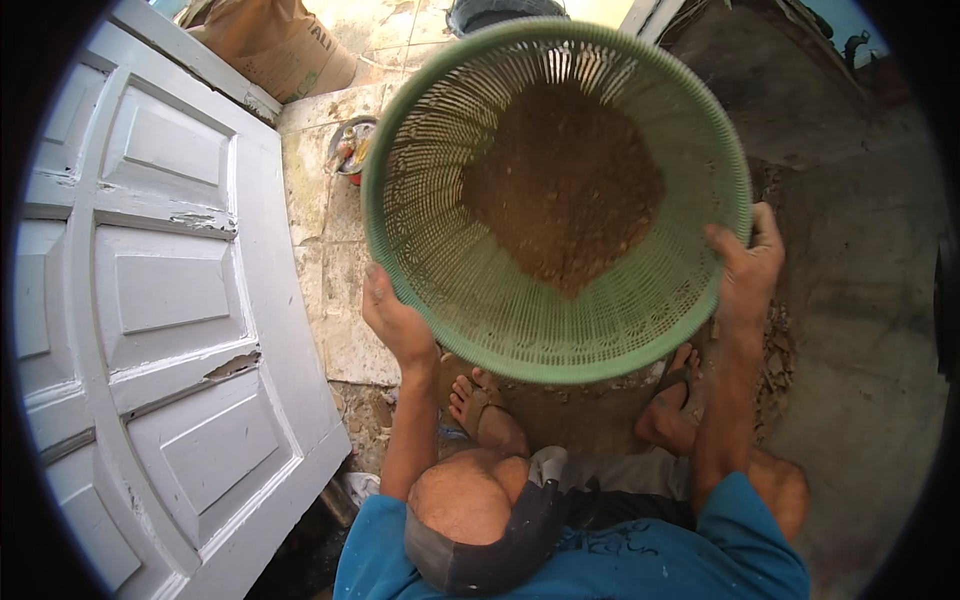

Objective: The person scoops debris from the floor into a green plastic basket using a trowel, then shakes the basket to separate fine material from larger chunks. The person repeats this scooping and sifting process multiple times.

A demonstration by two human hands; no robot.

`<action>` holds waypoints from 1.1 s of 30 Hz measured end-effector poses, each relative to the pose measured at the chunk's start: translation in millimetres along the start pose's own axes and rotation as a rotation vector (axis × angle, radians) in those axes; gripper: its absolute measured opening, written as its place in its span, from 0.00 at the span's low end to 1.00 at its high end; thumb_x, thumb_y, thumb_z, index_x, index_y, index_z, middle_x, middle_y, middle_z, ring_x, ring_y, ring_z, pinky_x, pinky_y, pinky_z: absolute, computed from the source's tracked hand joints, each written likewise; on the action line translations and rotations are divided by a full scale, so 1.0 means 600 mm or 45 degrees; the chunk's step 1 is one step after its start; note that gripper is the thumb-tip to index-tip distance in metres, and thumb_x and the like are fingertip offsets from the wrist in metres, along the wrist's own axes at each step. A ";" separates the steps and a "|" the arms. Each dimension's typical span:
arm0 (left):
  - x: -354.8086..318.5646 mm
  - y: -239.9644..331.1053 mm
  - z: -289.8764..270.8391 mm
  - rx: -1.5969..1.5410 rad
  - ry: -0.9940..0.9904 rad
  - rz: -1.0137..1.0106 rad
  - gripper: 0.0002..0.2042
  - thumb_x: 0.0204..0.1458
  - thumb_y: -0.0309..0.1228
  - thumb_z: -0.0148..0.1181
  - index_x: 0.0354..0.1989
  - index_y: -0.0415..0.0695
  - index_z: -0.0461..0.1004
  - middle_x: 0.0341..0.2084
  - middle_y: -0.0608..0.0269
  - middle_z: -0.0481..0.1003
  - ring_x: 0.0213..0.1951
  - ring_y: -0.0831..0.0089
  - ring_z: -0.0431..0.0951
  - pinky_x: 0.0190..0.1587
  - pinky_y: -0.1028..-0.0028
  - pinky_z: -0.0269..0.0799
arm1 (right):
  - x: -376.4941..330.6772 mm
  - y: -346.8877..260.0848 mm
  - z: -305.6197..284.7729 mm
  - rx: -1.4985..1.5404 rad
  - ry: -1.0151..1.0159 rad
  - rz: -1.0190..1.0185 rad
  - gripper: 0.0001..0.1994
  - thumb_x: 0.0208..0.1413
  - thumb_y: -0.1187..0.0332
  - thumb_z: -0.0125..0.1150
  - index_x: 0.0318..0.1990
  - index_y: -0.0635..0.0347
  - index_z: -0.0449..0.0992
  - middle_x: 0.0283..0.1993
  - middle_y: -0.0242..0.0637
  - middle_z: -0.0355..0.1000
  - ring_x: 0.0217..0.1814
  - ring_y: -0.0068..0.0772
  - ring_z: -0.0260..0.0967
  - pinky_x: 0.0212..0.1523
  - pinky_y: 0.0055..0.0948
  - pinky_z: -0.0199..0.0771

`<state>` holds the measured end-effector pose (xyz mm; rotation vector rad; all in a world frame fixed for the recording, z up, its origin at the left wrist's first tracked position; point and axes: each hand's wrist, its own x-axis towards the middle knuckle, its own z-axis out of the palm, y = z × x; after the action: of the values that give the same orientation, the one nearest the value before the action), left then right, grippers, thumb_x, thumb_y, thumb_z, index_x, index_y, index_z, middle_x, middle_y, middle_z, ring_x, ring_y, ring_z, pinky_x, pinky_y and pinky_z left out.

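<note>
A large round green plastic basket (560,365) with slotted sides is held up in front of me. Brown soil with small stones (565,190) lies in its bottom, blurred in part. My left hand (398,322) grips the basket's lower left side, its thumb up by the rim and its other fingers mostly hidden. On the right side, my right hand (748,262) is closed round the rim, with the thumb on the inner side. Beneath the basket, between my sandalled feet, shows brown soil (575,420).
A white panelled door (180,290) with peeling paint stands at the left. Behind it are a brown sack (270,50) and a small container of odds and ends (352,145). A dark tub (500,12) sits beyond the basket. A grey wall (860,330) bounds the right side, with rubble (778,370) along its foot.
</note>
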<state>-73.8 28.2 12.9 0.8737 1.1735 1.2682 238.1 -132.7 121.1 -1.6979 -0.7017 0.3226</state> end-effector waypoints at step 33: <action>0.026 -0.225 0.168 -0.343 -0.797 -0.082 0.28 0.77 0.46 0.41 0.77 0.42 0.55 0.72 0.51 0.66 0.69 0.54 0.69 0.72 0.49 0.66 | -0.034 -0.134 0.025 -0.682 0.174 -1.414 0.24 0.50 0.75 0.83 0.48 0.62 0.71 0.40 0.39 0.71 0.29 0.24 0.64 0.26 0.27 0.62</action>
<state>55.0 36.3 -96.8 0.9278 0.5173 0.9653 191.7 -124.4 190.9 -1.5133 -1.5814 -0.8114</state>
